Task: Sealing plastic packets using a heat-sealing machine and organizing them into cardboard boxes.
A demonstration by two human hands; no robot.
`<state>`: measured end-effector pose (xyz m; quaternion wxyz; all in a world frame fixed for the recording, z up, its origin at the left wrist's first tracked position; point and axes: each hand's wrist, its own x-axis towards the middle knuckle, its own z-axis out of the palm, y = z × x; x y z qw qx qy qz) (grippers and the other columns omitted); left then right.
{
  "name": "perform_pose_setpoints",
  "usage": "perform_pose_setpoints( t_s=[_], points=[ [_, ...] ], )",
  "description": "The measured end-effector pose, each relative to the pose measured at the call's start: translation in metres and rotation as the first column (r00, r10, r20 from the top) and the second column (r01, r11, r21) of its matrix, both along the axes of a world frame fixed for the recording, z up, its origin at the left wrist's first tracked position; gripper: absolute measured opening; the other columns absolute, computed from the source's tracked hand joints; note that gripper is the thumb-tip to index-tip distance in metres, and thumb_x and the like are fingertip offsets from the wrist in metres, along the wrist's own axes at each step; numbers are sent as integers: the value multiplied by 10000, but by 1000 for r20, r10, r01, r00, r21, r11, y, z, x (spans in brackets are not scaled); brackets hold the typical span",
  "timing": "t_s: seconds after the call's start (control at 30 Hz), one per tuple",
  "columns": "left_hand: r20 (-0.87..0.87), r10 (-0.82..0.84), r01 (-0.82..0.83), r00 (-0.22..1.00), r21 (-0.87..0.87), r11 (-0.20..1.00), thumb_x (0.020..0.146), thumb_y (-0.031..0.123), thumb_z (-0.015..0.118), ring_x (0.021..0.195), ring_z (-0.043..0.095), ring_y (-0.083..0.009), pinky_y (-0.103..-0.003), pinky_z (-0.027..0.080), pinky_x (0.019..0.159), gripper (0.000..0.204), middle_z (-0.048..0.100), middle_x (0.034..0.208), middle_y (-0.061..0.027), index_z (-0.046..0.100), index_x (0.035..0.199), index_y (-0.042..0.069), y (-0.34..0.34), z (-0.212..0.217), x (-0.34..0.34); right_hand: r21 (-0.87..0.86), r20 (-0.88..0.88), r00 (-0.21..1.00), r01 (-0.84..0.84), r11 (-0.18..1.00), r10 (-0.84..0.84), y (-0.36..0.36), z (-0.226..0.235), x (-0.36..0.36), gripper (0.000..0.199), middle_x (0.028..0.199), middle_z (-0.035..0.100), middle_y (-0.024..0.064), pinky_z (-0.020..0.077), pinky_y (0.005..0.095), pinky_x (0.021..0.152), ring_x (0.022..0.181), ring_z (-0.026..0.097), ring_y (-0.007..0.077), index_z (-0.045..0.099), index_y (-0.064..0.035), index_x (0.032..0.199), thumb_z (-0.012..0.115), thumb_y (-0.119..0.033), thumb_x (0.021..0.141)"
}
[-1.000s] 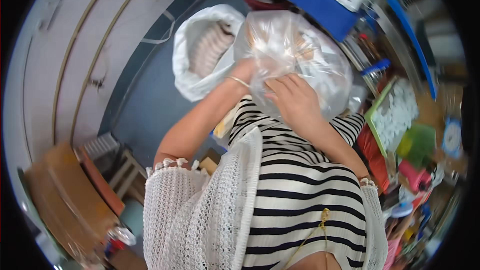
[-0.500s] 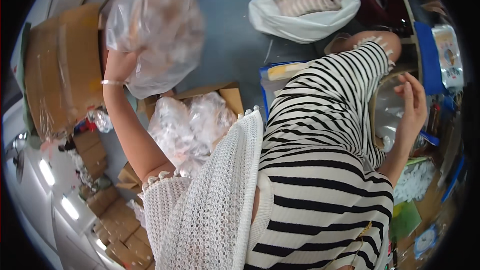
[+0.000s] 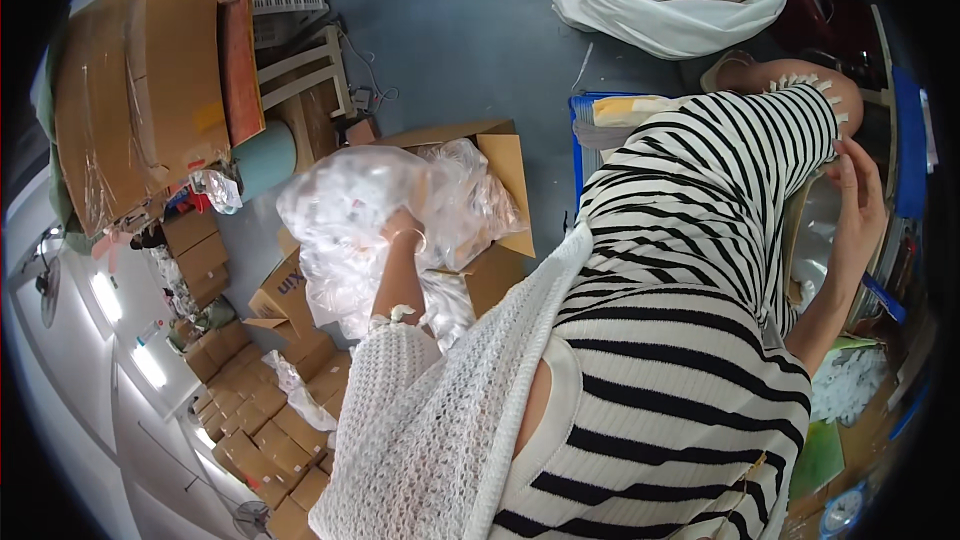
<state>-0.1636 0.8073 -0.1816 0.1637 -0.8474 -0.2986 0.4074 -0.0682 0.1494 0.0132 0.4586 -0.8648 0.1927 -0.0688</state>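
Observation:
My left hand is closed on a bulging clear plastic bag, whose contents look pale and blurred. The bag rests over an open cardboard box to my left, against other clear plastic bags inside it. Part of my left fingers is hidden by the plastic. At the right, my right hand is beside my knee with its fingers stretched out and nothing in them. Near it stands a round-rimmed container with something clear inside, partly covered by my leg.
A white sack holding pale ribbed items stands on the grey floor ahead. A large cardboard box rises at the far left, with a white stool-like frame behind it. Stacked cartons fill the lower left. A blue-edged crate touches my leg.
My left hand has brought the clear bag down and toward me, from raised at the upper left to over the cardboard box. My right hand stays by the knee. The view has shifted left.

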Motion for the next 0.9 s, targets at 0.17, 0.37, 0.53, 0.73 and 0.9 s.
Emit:
perform_pose_setpoints(
  t_s=[0.17, 0.37, 0.53, 0.73, 0.9],
  points=[
    [-22, 45, -49, 999, -268, 962, 882, 191, 522, 1192, 550, -324, -429, 440, 988, 424, 576, 1284, -161, 524, 1294, 93, 31, -62, -25, 28, -19, 999, -34, 999, 35, 13, 3, -3, 273, 1109, 649, 49, 449, 240, 863, 892, 578, 92, 619, -30, 1186, 538, -190, 981],
    [-102, -53, 11, 993, -373, 928, 891, 198, 525, 1129, 581, -357, -432, 485, 922, 348, 599, 1223, -197, 597, 1204, 64, -1, -126, 17, 85, -56, 998, -15, 996, 20, 22, -26, -9, 286, 1137, 638, 55, 447, 247, 865, 908, 571, 103, 606, -27, 1201, 540, -196, 981],
    [-277, -483, 329, 831, -456, 827, 887, 244, 550, 1086, 607, -347, -429, 498, 887, 324, 624, 1157, -214, 635, 1137, 56, -38, -100, 51, 125, -127, 991, -15, 992, 31, 31, -35, -11, 254, 1130, 632, 56, 441, 247, 869, 950, 560, 110, 607, -8, 1173, 532, -151, 977],
    [-150, -704, 598, 695, -423, 681, 886, 246, 554, 986, 655, -304, -430, 520, 801, 251, 673, 1030, -191, 683, 998, 62, -137, -9, 95, 72, -134, 988, 90, 993, -80, 8, -43, -29, 291, 1162, 624, 59, 436, 258, 892, 969, 562, 117, 601, -21, 1206, 536, -197, 983],
    [445, -739, 784, 506, 119, 609, 832, 481, 594, 1362, 301, -367, -634, 265, 1027, 644, 349, 1469, -166, 459, 1363, 143, -71, 92, 157, 70, -128, 990, 67, 995, -57, 9, -45, -23, 303, 1175, 619, 63, 436, 266, 907, 976, 566, 121, 597, -25, 1219, 539, -209, 985]
  ],
)
